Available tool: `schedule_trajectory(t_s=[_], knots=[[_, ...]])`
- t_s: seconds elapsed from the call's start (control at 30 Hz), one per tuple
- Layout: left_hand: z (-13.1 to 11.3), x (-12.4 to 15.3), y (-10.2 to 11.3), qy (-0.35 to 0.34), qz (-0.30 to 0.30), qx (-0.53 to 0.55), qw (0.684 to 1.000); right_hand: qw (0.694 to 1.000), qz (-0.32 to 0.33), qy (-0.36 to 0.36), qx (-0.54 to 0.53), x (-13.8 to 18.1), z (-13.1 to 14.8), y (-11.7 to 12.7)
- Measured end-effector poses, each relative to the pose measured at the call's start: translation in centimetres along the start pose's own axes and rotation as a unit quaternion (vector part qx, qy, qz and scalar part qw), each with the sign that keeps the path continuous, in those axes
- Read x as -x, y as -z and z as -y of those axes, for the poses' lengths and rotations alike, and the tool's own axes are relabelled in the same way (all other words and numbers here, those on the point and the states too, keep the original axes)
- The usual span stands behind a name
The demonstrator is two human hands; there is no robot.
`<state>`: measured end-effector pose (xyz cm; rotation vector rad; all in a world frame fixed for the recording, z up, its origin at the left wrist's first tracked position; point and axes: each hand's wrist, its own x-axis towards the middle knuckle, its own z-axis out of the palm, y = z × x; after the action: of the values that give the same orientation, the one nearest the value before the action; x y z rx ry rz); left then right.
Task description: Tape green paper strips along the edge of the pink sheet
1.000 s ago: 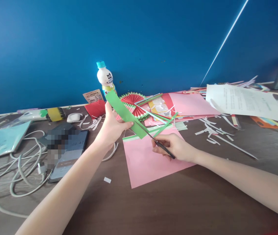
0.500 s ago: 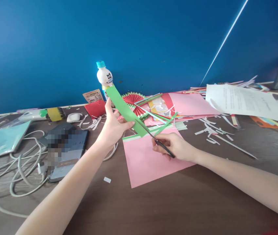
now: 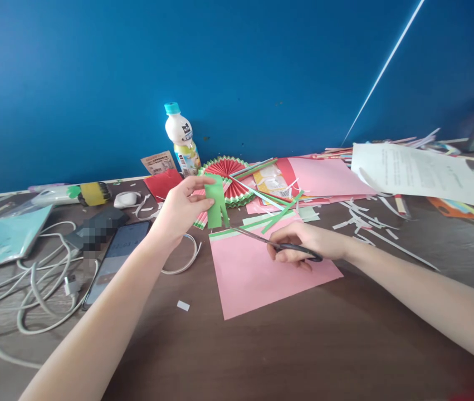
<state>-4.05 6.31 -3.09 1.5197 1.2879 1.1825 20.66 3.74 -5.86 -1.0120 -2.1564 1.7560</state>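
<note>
My left hand (image 3: 180, 207) pinches the green strip (image 3: 215, 203) in a closed grip, held up toward the surface's back edge. My right hand (image 3: 303, 245) is wrapped round the scissors (image 3: 281, 244) — blades together, tips just beside the strip, over the pink sheet (image 3: 262, 281). Best, I judge, to hold it taut and cut deep in the blades.

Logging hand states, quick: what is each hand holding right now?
Left hand: closed, pinching a green paper strip.
Right hand: closed on scissors, blade tips near the strip.
</note>
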Motion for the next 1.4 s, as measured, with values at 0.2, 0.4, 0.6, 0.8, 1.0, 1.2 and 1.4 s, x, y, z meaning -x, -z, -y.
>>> schedule_trajectory(t_s=[0.2, 0.4, 0.6, 0.8, 1.0, 1.2, 1.4], knots=[[-0.6, 0.6, -0.1, 0.066, 0.087, -0.061, 0.992, 1.0, -0.014, 0.009, 0.008, 0.4, -0.1, 1.5], [-1.3, 1.1, -0.7, 0.074, 0.161, -0.044, 0.983, 1.0, -0.013, 0.008, 0.005, 0.4, -0.2, 1.5], [-1.4, 1.2, -0.7, 0.046, 0.198, -0.104, 0.974, 1.0, -0.005, 0.001, 0.011, 0.4, 0.4, 1.3], [-1.8, 1.5, -0.9, 0.054, 0.215, -0.111, 0.969, 1.0, 0.001, -0.009, 0.013, 0.4, 0.3, 1.2], [-1.4, 1.5, -0.9, 0.049, 0.24, -0.113, 0.963, 1.0, 0.003, -0.003, 0.007, 0.3, -0.3, 1.3], [-1.3, 1.5, -1.1, 0.041, 0.249, -0.124, 0.96, 1.0, 0.005, -0.009, 0.008, 0.4, 0.2, 1.0], [-1.1, 1.6, -1.3, 0.043, 0.26, -0.113, 0.958, 1.0, 0.009, -0.017, 0.005, 0.3, 0.1, 0.8]])
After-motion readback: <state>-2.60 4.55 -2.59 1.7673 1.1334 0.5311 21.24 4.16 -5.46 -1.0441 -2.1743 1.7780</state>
